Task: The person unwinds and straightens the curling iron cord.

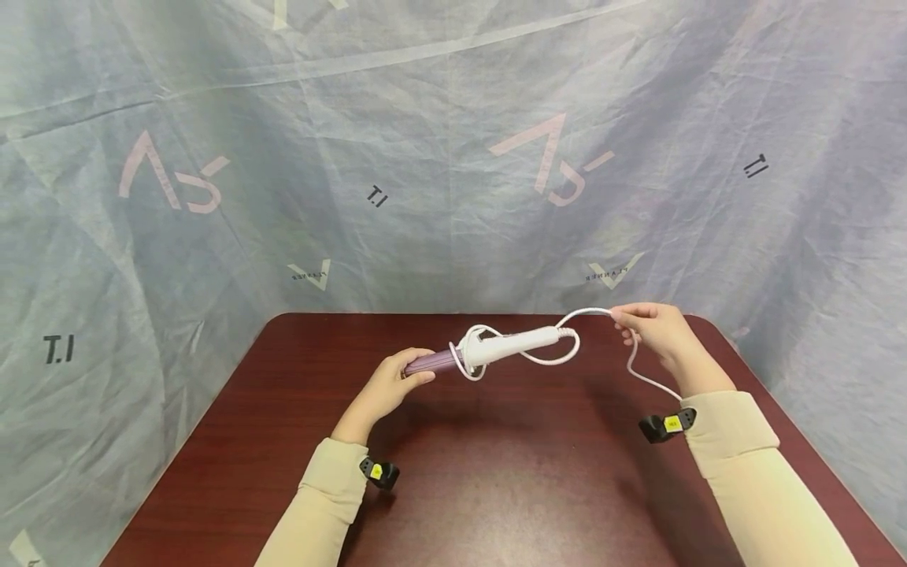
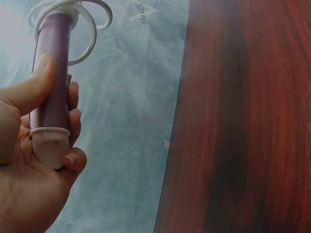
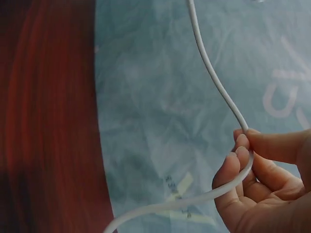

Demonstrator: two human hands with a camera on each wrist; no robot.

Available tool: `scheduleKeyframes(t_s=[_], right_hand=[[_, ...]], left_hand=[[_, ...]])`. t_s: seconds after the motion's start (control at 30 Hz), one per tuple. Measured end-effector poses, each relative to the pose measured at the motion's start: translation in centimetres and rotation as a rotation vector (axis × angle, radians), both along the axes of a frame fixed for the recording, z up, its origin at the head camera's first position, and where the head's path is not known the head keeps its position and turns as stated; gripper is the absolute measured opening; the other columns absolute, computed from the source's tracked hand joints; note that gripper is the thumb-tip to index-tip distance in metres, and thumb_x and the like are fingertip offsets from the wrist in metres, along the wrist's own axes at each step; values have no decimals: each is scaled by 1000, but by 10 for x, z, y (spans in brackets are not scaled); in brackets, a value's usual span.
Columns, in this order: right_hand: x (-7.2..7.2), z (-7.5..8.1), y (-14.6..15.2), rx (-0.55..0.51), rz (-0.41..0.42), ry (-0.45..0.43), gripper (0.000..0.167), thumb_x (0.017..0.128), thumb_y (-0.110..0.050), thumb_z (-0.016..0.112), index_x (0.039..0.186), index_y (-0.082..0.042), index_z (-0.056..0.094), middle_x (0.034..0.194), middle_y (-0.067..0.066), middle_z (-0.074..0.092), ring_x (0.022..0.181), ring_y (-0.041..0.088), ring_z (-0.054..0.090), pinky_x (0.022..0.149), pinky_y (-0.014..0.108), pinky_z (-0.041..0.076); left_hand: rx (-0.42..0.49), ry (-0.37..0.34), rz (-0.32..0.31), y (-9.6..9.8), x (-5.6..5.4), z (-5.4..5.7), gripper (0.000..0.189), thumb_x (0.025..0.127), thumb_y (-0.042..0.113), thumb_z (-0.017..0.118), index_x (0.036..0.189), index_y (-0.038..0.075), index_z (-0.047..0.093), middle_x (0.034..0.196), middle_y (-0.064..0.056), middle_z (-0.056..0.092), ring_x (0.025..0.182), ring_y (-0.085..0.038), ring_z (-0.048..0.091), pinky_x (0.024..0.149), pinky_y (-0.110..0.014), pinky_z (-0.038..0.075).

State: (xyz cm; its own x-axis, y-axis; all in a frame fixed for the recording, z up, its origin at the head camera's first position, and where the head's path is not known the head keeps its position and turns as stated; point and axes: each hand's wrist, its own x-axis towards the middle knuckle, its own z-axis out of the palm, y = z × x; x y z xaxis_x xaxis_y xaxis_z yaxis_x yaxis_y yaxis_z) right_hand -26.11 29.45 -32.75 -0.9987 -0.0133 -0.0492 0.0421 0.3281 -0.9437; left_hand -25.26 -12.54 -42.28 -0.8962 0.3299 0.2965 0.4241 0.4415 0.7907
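My left hand (image 1: 392, 383) grips a curling iron (image 1: 520, 342) by its purple barrel (image 2: 52, 77), holding it above the table. The white handle points to the right and tilts slightly upward. Loops of white cord (image 1: 560, 361) wind around the iron where barrel and handle meet. Off to the right, my right hand (image 1: 655, 327) pinches the cord (image 3: 214, 77) between thumb and fingers. From there the cord hangs down toward the right sleeve; its plug end is not visible. The left wrist view shows the pale end cap (image 2: 50, 148) of the barrel within the curled fingers.
A dark red wooden table (image 1: 496, 488) lies under both hands. Grey printed cloth (image 1: 439, 157) hangs behind the table and along its sides. Each cuff carries a small black camera, one on the left wrist (image 1: 380, 474) and another on the right wrist (image 1: 666, 425).
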Motion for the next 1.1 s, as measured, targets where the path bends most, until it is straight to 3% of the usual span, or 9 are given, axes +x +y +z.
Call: scheduleKeyframes(t_s=[0.07,0.2,0.4,0.57,0.7,0.8,1.1], right_hand=[[6,-3,6,96,9,-6,12,95,-21,62,102,-17,71,74,-17,63,66,2,57,65,22,51],[18,-6,17,252,72,-12,41,96,-29,61,124,1,61,80,-14,60,67,6,55,68,28,49],[29,-18,23,317,179,-25,35,96,-22,61,117,6,63,81,-4,63,70,10,60,68,37,53],[35,-39,19,295,328,-62,25,93,-10,63,107,9,66,79,3,67,73,11,63,70,38,56],[39,-52,17,247,409,-139,25,92,-8,64,107,12,64,88,7,71,81,17,67,72,37,57],[39,-57,13,237,427,-156,26,92,-8,64,107,13,63,92,12,71,83,19,68,72,36,57],[39,-70,-4,297,397,-69,23,90,-6,64,105,11,66,89,15,71,80,19,65,69,35,55]], left_hand=[[34,1,30,-2,2,1,35,88,15,71,120,7,64,103,-11,67,85,-17,54,76,-27,45],[79,7,95,-5,3,3,37,88,17,70,122,6,63,104,-13,66,84,-19,53,75,-30,44],[85,33,177,-6,1,12,36,89,17,70,122,4,62,112,-16,66,90,-23,55,80,-34,45],[97,46,216,-5,-2,20,37,89,16,70,122,3,62,112,-17,66,90,-24,56,79,-33,45],[93,48,244,-3,-7,25,37,89,16,69,123,2,62,114,-18,66,92,-26,57,80,-35,45],[92,67,254,-1,-10,28,37,89,15,70,122,1,62,114,-18,66,93,-27,57,81,-37,45],[95,72,235,3,-15,30,37,89,14,70,122,0,62,115,-18,66,95,-27,57,82,-36,44]])
